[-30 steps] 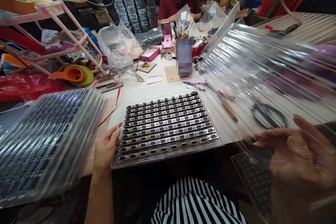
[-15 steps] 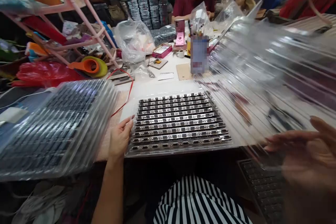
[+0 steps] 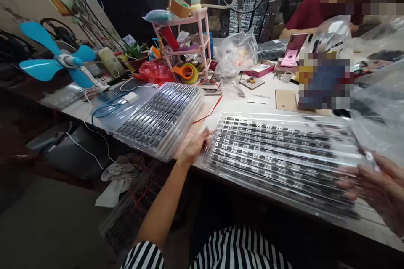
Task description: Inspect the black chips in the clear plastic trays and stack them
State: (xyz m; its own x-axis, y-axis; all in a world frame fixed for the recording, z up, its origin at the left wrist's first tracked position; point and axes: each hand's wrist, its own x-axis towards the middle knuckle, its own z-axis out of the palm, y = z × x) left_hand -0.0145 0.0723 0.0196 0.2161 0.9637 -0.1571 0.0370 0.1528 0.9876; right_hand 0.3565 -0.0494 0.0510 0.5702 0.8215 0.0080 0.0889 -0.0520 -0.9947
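Note:
In front of me at the table's edge lies a plastic tray (image 3: 249,151) with rows of dark strips bearing small metal-and-black parts. Over it stretches a clear ribbed plastic sheet or second tray (image 3: 342,134), and the strips show through. My left hand (image 3: 194,148) grips the left edges, fingers closed at the corner. At the right end my right hand (image 3: 378,176) has its fingers closed around the clear plastic's edge; motion blurs it somewhat. To the left, a stack of filled clear trays (image 3: 158,117) sits close to my left forearm.
Behind the stack is a pink rack (image 3: 203,38) with tape rolls. A blue-bladed fan (image 3: 63,59) stands far left. A red cord (image 3: 217,103) runs behind my left hand. Further back are a pink phone stand (image 3: 289,58), plastic bags (image 3: 238,54) and a person in a dark red shirt (image 3: 303,12).
My right hand has brought the clear plastic from the raised right side down over the filled tray. My left hand stays at the tray's left edge. The view has swung left.

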